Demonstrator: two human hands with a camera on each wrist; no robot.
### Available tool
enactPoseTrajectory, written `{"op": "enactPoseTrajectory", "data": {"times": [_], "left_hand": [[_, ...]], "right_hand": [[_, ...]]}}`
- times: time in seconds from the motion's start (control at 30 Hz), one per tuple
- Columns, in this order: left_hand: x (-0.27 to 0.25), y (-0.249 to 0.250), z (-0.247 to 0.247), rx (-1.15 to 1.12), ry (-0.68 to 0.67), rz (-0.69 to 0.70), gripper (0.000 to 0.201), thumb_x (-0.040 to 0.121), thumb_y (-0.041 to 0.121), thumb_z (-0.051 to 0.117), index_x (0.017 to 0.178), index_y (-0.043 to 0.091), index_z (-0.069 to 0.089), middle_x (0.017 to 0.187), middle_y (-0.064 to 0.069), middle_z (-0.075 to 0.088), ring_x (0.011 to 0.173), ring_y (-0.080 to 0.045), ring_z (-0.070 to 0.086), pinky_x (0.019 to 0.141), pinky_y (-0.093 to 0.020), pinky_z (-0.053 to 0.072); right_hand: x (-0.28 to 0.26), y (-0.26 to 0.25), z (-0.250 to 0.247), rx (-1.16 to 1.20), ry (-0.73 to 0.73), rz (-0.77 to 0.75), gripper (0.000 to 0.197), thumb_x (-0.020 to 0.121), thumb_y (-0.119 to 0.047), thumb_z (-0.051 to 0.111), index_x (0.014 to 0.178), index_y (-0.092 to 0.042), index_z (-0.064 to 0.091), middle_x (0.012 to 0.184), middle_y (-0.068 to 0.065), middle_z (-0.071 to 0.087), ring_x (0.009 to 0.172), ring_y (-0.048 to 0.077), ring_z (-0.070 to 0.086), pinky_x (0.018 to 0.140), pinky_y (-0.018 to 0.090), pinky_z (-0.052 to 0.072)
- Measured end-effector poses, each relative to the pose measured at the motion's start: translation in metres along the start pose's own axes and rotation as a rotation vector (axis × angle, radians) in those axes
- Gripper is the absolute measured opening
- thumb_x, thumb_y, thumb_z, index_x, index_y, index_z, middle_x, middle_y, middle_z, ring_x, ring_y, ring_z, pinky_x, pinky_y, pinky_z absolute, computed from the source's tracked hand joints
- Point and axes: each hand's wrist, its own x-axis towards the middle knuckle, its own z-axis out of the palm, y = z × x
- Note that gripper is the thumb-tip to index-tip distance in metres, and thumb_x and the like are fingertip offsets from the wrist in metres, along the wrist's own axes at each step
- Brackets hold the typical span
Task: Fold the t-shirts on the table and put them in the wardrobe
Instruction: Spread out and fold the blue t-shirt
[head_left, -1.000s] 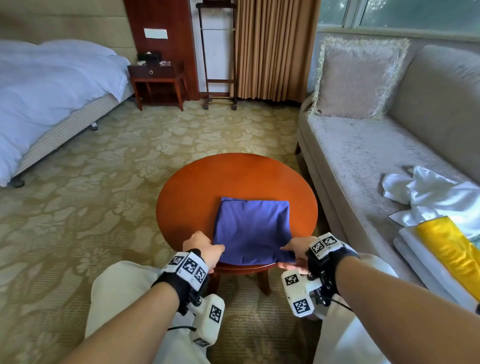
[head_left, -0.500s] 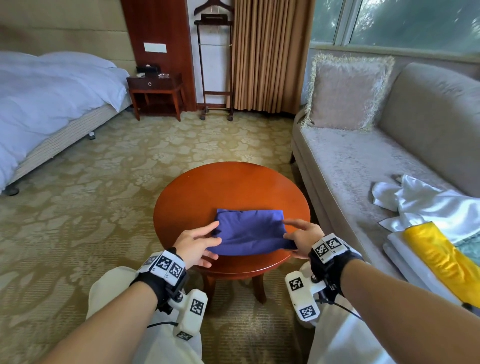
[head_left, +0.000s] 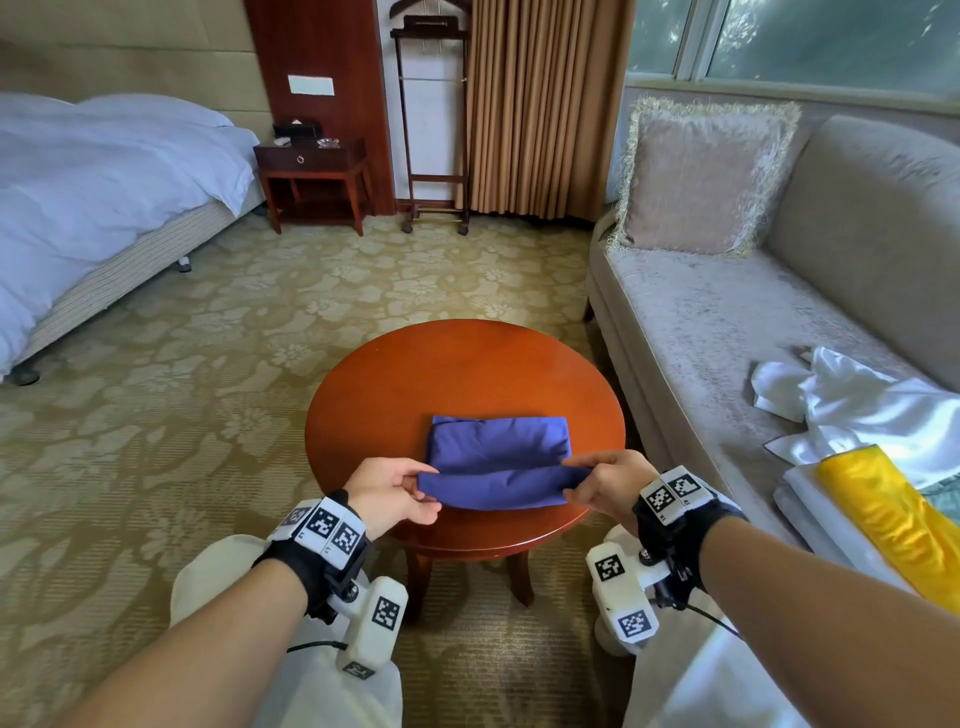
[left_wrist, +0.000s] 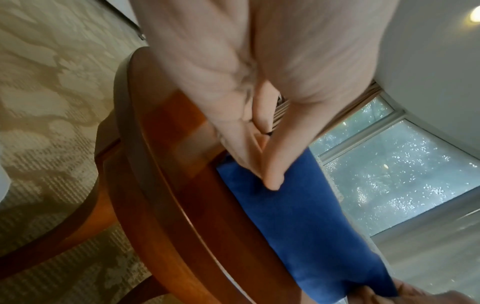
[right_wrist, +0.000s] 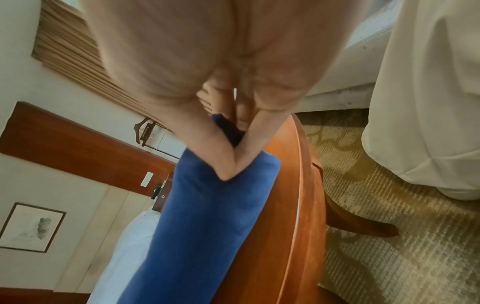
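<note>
A blue t-shirt (head_left: 498, 457) lies folded on the round wooden table (head_left: 457, 374). Its near half is lifted off the tabletop and doubled toward the far half. My left hand (head_left: 400, 491) pinches the near left corner, thumb on top, and the left wrist view shows the thumb and fingers closed on the blue t-shirt (left_wrist: 298, 216). My right hand (head_left: 597, 480) pinches the near right corner of the blue t-shirt (right_wrist: 207, 216) in the same way. The wardrobe is not in view.
A grey sofa (head_left: 727, 322) stands right of the table, carrying white cloth (head_left: 857, 410), a yellow garment (head_left: 893, 514) and a fringed cushion (head_left: 701, 176). A bed (head_left: 93, 197), a nightstand (head_left: 314, 171) and a valet stand (head_left: 431, 130) lie across the patterned carpet.
Both hands moved from the shirt's near edge to pinch its near corners and lifted that half up, folding it away from me.
</note>
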Motion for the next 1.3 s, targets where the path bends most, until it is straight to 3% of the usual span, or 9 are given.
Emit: {"op": "enactPoseTrajectory", "data": {"times": [0.07, 0.23, 0.37, 0.47, 0.63, 0.8, 0.9, 1.13, 1.3], "left_hand": [[0.003, 0.001, 0.000, 0.041, 0.050, 0.037, 0.043, 0.066, -0.014, 0.078, 0.090, 0.022, 0.074, 0.085, -0.008, 0.074, 0.081, -0.017, 0.067, 0.076, -0.020, 0.052], [0.011, 0.006, 0.002, 0.112, 0.112, 0.093, 0.031, 0.065, 0.005, 0.084, 0.082, 0.030, 0.078, 0.093, -0.013, 0.071, 0.089, -0.024, 0.066, 0.087, -0.035, 0.051], [0.017, 0.009, 0.000, 0.154, 0.145, 0.139, 0.025, 0.078, 0.008, 0.079, 0.100, 0.018, 0.071, 0.107, 0.000, 0.062, 0.102, -0.015, 0.060, 0.083, -0.015, 0.043], [0.024, 0.012, 0.000, 0.089, 0.110, 0.189, 0.017, 0.087, 0.007, 0.070, 0.102, 0.015, 0.069, 0.110, -0.001, 0.069, 0.106, -0.017, 0.063, 0.089, -0.021, 0.045], [0.040, 0.018, 0.004, 0.103, 0.131, 0.254, 0.017, 0.097, 0.018, 0.057, 0.093, 0.001, 0.057, 0.094, -0.026, 0.065, 0.083, -0.022, 0.059, 0.077, -0.033, 0.042], [0.061, 0.017, 0.008, 0.295, 0.236, 0.195, 0.029, 0.099, 0.030, 0.052, 0.080, 0.009, 0.047, 0.057, 0.003, 0.044, 0.054, -0.014, 0.039, 0.055, -0.030, 0.030], [0.073, 0.013, 0.010, 0.377, 0.279, 0.115, 0.030, 0.099, 0.032, 0.051, 0.079, 0.011, 0.049, 0.059, 0.007, 0.045, 0.055, -0.011, 0.042, 0.053, -0.028, 0.029], [0.099, 0.012, 0.013, 0.440, 0.334, -0.036, 0.038, 0.096, 0.033, 0.056, 0.064, 0.014, 0.049, 0.065, -0.001, 0.054, 0.076, -0.029, 0.058, 0.067, -0.033, 0.047], [0.103, 0.008, 0.013, 0.410, 0.400, -0.145, 0.039, 0.084, 0.039, 0.065, 0.058, 0.009, 0.059, 0.064, -0.009, 0.065, 0.074, -0.032, 0.064, 0.068, -0.040, 0.056]], "right_hand": [[0.004, -0.004, 0.000, -0.064, 0.053, 0.052, 0.031, 0.071, 0.011, 0.073, 0.092, -0.011, 0.075, 0.089, 0.018, 0.069, 0.069, 0.020, 0.062, 0.062, 0.019, 0.054], [0.010, -0.009, -0.003, -0.235, 0.097, 0.003, 0.017, 0.077, -0.007, 0.075, 0.089, -0.019, 0.077, 0.079, 0.009, 0.070, 0.069, 0.020, 0.061, 0.065, 0.027, 0.048], [0.016, -0.012, -0.007, -0.190, 0.048, -0.025, 0.021, 0.081, -0.003, 0.071, 0.093, -0.021, 0.073, 0.097, 0.010, 0.071, 0.099, 0.024, 0.065, 0.089, 0.033, 0.049], [0.023, -0.014, -0.009, -0.097, 0.059, -0.043, 0.034, 0.085, -0.002, 0.069, 0.118, -0.008, 0.068, 0.125, 0.005, 0.060, 0.128, 0.019, 0.048, 0.104, 0.028, 0.034], [0.031, -0.022, -0.002, -0.010, 0.125, -0.111, 0.018, 0.093, -0.009, 0.061, 0.110, -0.007, 0.067, 0.099, 0.009, 0.066, 0.100, 0.023, 0.060, 0.073, 0.022, 0.044], [0.051, -0.020, 0.008, -0.311, 0.246, -0.135, 0.015, 0.096, -0.031, 0.055, 0.100, -0.019, 0.063, 0.092, 0.006, 0.067, 0.089, 0.031, 0.063, 0.073, 0.030, 0.045], [0.061, -0.021, 0.016, -0.474, 0.327, -0.128, 0.019, 0.096, -0.032, 0.052, 0.083, -0.019, 0.051, 0.089, 0.008, 0.062, 0.086, 0.030, 0.056, 0.072, 0.029, 0.038], [0.086, -0.016, 0.030, -0.621, 0.323, 0.099, 0.032, 0.099, -0.037, 0.045, 0.117, -0.012, 0.055, 0.115, 0.018, 0.060, 0.099, 0.036, 0.058, 0.079, 0.034, 0.043], [0.094, -0.016, 0.031, -0.658, 0.358, 0.135, 0.036, 0.092, -0.043, 0.055, 0.108, -0.011, 0.062, 0.108, 0.016, 0.064, 0.094, 0.035, 0.061, 0.076, 0.034, 0.049]]}}
